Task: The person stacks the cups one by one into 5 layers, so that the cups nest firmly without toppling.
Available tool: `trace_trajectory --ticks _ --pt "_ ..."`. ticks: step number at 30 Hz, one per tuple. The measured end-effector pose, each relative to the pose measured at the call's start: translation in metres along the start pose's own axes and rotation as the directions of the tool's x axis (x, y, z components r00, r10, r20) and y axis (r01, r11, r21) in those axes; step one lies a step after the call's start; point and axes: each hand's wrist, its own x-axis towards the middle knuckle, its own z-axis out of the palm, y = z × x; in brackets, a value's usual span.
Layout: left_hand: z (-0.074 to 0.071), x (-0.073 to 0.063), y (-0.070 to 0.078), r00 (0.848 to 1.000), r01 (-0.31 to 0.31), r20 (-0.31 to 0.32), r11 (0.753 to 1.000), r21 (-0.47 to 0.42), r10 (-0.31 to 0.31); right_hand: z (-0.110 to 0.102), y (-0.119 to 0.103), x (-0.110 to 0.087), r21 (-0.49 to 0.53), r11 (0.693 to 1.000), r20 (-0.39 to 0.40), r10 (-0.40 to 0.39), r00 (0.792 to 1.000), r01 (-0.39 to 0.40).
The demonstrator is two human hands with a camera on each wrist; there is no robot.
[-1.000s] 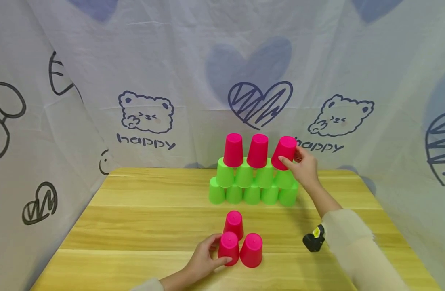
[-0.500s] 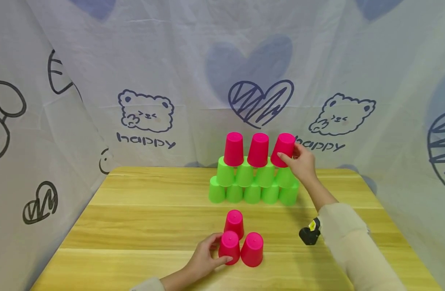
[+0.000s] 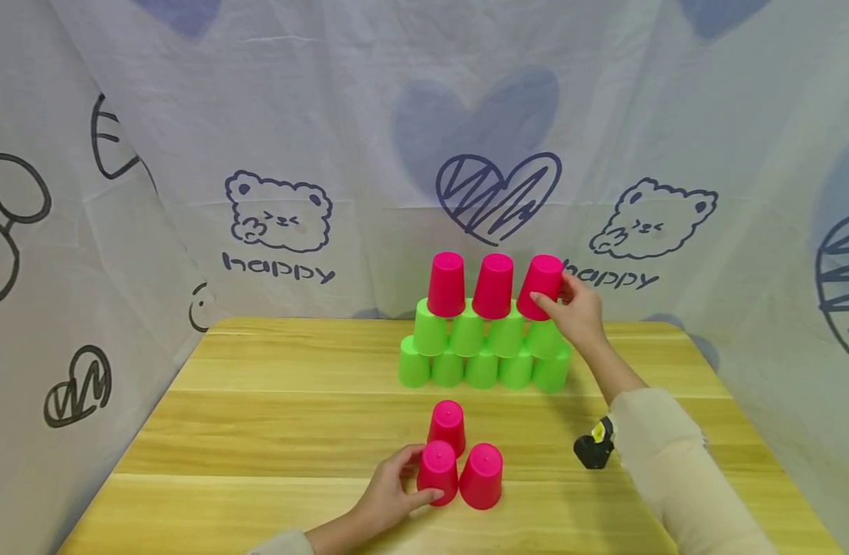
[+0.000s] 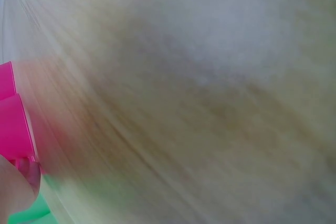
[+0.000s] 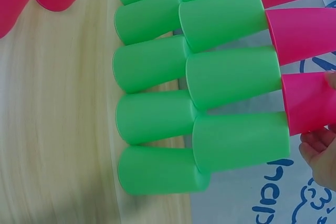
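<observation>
Right hand (image 3: 580, 312) pinches rightmost top cup (image 3: 541, 279); left hand (image 3: 388, 491) grips front-left pink cup (image 3: 437, 472). Sideways nudge could topple green cups (image 3: 468, 334).

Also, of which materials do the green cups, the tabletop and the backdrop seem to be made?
Green cups: probably plastic, smooth and satin, from the uniform colour and clean edges. Tabletop: wood or wood-look laminate, smooth, with grain streaks; which one, I cannot tell. Backdrop: apparently thin fabric, matte, with soft folds and creases.
</observation>
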Motion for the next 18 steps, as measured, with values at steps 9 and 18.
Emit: trace_trajectory --ticks 9,18 --pt "-0.003 -0.001 0.000 0.999 -0.036 0.007 0.999 0.016 0.036 -0.005 0.004 -0.012 0.060 0.997 -0.074 -0.036 0.997 0.041" --pt "-0.012 0.000 0.004 1.000 0.005 -0.023 0.999 0.043 -0.004 -0.007 0.012 -0.038 0.060 0.982 -0.188 -0.163 0.969 0.177"
